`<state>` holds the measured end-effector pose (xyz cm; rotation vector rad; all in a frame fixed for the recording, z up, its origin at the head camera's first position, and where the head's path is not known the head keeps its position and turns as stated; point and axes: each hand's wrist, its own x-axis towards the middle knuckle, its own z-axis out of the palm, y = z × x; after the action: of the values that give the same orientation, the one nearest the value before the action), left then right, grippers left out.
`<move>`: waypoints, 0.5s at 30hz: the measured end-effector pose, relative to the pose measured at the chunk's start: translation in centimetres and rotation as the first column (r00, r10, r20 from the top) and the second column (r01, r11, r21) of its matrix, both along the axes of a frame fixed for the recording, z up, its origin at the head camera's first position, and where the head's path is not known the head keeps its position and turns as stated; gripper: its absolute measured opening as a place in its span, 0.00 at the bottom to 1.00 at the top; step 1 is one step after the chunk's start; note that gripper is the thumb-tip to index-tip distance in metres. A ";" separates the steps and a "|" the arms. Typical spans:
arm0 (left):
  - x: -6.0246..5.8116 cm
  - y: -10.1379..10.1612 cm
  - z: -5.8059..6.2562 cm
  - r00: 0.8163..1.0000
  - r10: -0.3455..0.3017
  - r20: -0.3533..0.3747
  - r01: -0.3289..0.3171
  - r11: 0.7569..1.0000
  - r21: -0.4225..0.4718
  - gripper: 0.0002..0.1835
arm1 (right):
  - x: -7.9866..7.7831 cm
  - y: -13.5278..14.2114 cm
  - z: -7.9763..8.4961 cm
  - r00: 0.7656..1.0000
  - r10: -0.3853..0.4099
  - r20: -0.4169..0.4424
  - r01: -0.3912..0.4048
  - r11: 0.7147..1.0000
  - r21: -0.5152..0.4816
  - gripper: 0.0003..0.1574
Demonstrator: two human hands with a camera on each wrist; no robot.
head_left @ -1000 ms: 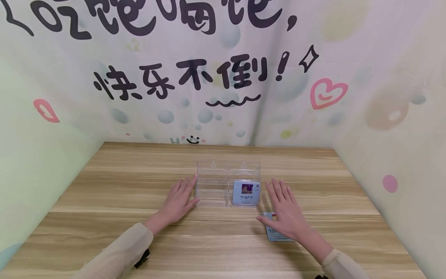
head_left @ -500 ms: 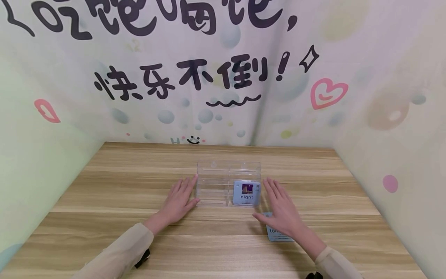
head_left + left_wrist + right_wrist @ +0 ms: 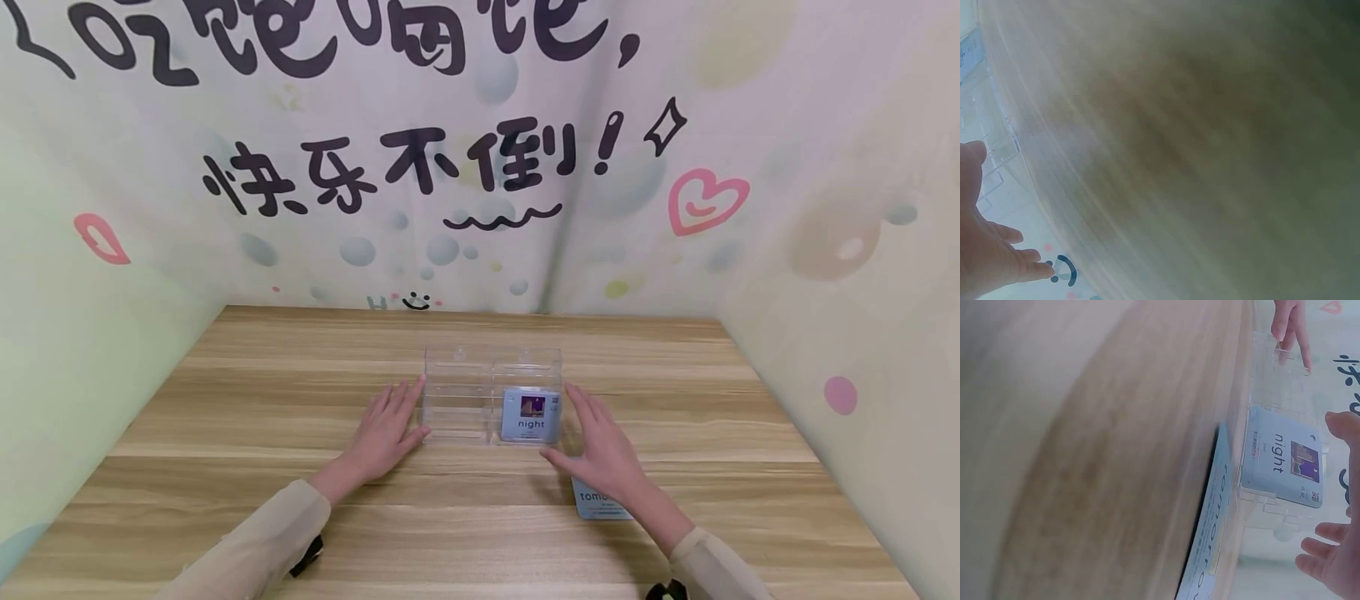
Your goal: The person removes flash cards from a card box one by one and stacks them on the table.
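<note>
A clear plastic rack (image 3: pixel 459 392) with several compartments stands on the table in the head view. A light blue card (image 3: pixel 530 417) printed "night" sits upright in its front right compartment. My left hand (image 3: pixel 381 435) rests against the rack's left side, fingers stretched forward and thumb at the front corner. To the right of the rack is my right hand (image 3: pixel 609 448), its fingers extended beside that side and its thumb spread toward the front; whether it touches is unclear. Partly hidden under the right hand, a second blue card (image 3: pixel 602 506), reading "tomorrow" in the right wrist view, lies on the table.
The wood-grain table (image 3: pixel 247 358) reaches back to a printed cloth backdrop (image 3: pixel 315 250) with large black characters. Pale cloth walls also close in the left and right sides. Dark bands (image 3: pixel 306 557) show at both wrists.
My right hand has shifted left, closer to the rack's right side, uncovering more of the lying card's lettering. The left hand, rack and cards have stayed put.
</note>
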<state>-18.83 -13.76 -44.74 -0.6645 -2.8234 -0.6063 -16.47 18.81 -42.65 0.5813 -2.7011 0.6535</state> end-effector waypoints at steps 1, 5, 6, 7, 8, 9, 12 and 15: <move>0.0 0.0 0.0 1.000 0.000 0.000 0.000 1.000 0.001 0.40 | 0.0 0.0 0.0 1.000 -0.004 0.011 0.005 1.000 -0.016 0.61; 0.0 0.0 -0.1 1.000 0.000 0.001 0.000 1.000 0.001 0.40 | -0.2 -0.2 -0.1 0.999 -0.010 0.044 0.014 0.996 -0.091 0.60; 0.0 -0.1 -0.1 1.000 0.000 0.002 0.000 1.000 0.000 0.40 | -0.3 -0.2 -0.2 0.999 -0.008 0.051 0.014 0.994 -0.111 0.60; 0.0 -0.1 -0.1 1.000 0.000 0.002 0.000 1.000 0.000 0.40 | -0.4 -0.3 -0.2 0.998 -0.007 0.056 0.014 0.991 -0.132 0.60; 0.0 -0.1 -0.1 1.000 0.000 0.002 0.000 1.000 0.000 0.40 | -0.4 -0.3 -0.2 0.998 -0.006 0.061 0.015 0.988 -0.151 0.59; 0.0 -0.1 -0.1 1.000 0.000 0.004 0.000 1.000 -0.001 0.40 | -0.5 -0.3 -0.3 0.998 -0.006 0.063 0.017 0.986 -0.165 0.59; 0.0 -0.1 -0.1 1.000 -0.001 0.009 0.001 1.000 0.000 0.40 | -0.7 -0.3 -0.5 0.998 -0.006 0.063 0.019 0.980 -0.198 0.57; 0.0 -0.1 -0.1 1.000 -0.002 0.015 0.002 1.000 0.001 0.40 | -0.9 -0.3 -0.6 0.998 0.000 0.062 0.014 0.973 -0.232 0.56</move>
<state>-18.86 -13.89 -44.88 -0.6653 -2.8363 -0.6158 -17.35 18.50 -43.28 0.4981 -2.6284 0.9846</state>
